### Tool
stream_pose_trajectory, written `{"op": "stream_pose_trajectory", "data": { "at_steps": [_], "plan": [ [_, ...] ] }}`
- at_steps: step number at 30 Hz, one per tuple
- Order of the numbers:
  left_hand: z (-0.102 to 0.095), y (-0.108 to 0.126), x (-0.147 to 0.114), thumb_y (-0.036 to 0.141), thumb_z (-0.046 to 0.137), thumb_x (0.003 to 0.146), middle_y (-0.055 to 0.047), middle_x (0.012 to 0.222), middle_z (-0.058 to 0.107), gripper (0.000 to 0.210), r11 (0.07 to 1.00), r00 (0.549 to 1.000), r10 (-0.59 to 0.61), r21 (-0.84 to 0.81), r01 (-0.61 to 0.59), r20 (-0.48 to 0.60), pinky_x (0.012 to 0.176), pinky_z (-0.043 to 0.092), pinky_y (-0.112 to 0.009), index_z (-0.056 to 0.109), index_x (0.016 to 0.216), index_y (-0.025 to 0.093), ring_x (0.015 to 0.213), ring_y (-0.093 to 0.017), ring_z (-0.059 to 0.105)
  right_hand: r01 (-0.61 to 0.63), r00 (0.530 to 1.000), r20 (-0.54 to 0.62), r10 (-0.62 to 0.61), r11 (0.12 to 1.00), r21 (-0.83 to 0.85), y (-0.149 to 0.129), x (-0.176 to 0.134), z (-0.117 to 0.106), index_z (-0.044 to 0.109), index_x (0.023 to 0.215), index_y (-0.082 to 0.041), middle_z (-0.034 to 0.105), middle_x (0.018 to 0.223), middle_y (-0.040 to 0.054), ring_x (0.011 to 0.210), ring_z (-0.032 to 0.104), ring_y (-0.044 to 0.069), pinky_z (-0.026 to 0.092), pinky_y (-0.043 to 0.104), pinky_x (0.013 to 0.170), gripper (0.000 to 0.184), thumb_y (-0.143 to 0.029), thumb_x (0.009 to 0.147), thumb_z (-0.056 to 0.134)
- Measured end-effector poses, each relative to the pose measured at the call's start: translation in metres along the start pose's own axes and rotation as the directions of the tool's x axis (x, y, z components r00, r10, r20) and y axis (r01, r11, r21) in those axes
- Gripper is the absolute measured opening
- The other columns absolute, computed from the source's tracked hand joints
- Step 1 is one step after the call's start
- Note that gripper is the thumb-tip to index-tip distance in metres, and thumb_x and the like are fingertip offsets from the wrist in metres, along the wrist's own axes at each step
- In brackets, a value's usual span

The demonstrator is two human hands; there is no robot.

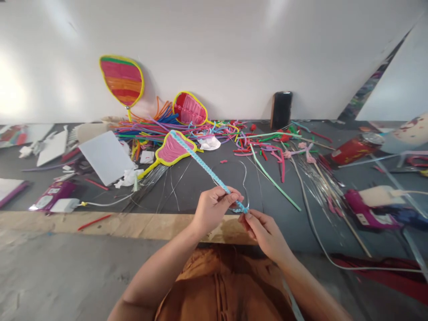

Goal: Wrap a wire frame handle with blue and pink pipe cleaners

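Note:
A light blue strip (204,166), which looks like twisted pipe cleaner, slants up and left from my hands over the table. My left hand (216,207) pinches it between thumb and fingers near its lower end. Just to the right, my right hand (264,229) pinches the very end of the strip, its fingertips partly hidden. Behind the strip's upper part lies a pink, yellow-rimmed fan shape (176,148) with a yellow handle. A thin pale wire or cord (245,174) loops on the table beyond my hands.
Colourful pipe cleaners (147,127) pile up along the wall. Two more fan shapes, one striped (122,80) and one red-pink (190,109), lean there. A phone (281,110) stands upright. On the right are a red can (356,148), a purple power strip (368,209) and a cable (309,218).

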State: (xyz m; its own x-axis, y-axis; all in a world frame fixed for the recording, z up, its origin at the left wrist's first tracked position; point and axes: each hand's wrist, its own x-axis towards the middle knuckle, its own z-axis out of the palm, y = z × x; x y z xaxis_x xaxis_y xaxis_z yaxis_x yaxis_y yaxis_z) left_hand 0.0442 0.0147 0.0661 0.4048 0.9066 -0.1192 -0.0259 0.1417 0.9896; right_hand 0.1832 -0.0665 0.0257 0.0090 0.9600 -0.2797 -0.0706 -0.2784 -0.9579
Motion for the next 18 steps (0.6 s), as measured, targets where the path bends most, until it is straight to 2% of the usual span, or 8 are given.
{"op": "stream_pose_trajectory", "data": {
  "at_steps": [2,5,8,12,15,18],
  "plan": [
    [-0.001,0.0,0.0,0.039,0.064,0.076,-0.006,0.079,0.071,0.026,0.998,0.999,-0.034,-0.049,0.033,-0.016,0.068,0.055,-0.027,0.066,0.078,0.013,0.068,-0.014,0.065,0.047,0.999,0.016,-0.046,0.998,-0.049,0.0,-0.002,-0.002,0.053,0.072,-0.017,0.04,0.059,-0.0036,0.048,0.032,0.007,0.023,0.021,0.043,0.036,-0.049,0.087,0.046],
    [-0.006,-0.001,0.003,0.042,0.067,0.072,-0.006,0.076,0.071,0.03,0.968,0.99,-0.143,-0.209,0.137,-0.015,0.062,0.056,-0.028,0.063,0.079,0.014,0.064,-0.015,0.066,0.115,0.993,0.041,-0.111,0.985,-0.129,-0.001,-0.007,-0.005,0.055,0.075,-0.017,0.041,0.059,-0.0033,0.049,0.032,0.008,0.026,0.021,0.045,0.032,-0.045,0.088,0.046],
    [-0.011,-0.004,0.007,0.044,0.071,0.068,-0.006,0.073,0.07,0.034,0.918,0.975,-0.223,-0.336,0.212,0.006,0.055,0.054,-0.026,0.06,0.079,0.014,0.063,-0.016,0.066,0.209,0.975,-0.017,-0.221,0.944,-0.254,-0.006,-0.01,-0.006,0.058,0.081,-0.019,0.049,0.062,-0.0014,0.052,0.04,0.01,0.034,0.022,0.048,0.024,-0.042,0.085,0.052],
    [-0.01,-0.008,0.009,0.043,0.071,0.068,-0.006,0.072,0.07,0.033,0.917,0.975,-0.224,-0.338,0.211,0.002,0.056,0.054,-0.026,0.06,0.079,0.014,0.062,-0.016,0.066,0.316,0.925,-0.064,-0.374,0.852,-0.416,-0.015,-0.008,-0.005,0.059,0.09,-0.021,0.06,0.073,0.0018,0.061,0.052,0.013,0.042,0.024,0.059,0.017,-0.036,0.082,0.057],
    [-0.007,-0.009,0.007,0.042,0.067,0.073,-0.005,0.073,0.071,0.029,0.965,0.988,-0.134,-0.237,0.111,-0.08,0.061,0.056,-0.028,0.062,0.079,0.014,0.063,-0.015,0.066,0.226,0.953,-0.079,-0.293,0.859,-0.46,-0.018,-0.003,-0.005,0.056,0.081,-0.021,0.053,0.062,-0.0019,0.052,0.046,0.011,0.036,0.021,0.049,0.018,-0.038,0.084,0.054],
    [-0.004,-0.006,0.001,0.038,0.062,0.079,-0.005,0.077,0.072,0.024,0.997,0.99,0.001,-0.073,-0.011,-0.139,0.068,0.056,-0.029,0.065,0.079,0.015,0.067,-0.015,0.066,0.133,0.986,-0.04,-0.163,0.903,-0.408,-0.017,0.004,-0.007,0.049,0.069,-0.02,0.04,0.053,-0.0052,0.047,0.035,0.009,0.027,0.022,0.044,0.029,-0.043,0.087,0.048]
  ]
}}
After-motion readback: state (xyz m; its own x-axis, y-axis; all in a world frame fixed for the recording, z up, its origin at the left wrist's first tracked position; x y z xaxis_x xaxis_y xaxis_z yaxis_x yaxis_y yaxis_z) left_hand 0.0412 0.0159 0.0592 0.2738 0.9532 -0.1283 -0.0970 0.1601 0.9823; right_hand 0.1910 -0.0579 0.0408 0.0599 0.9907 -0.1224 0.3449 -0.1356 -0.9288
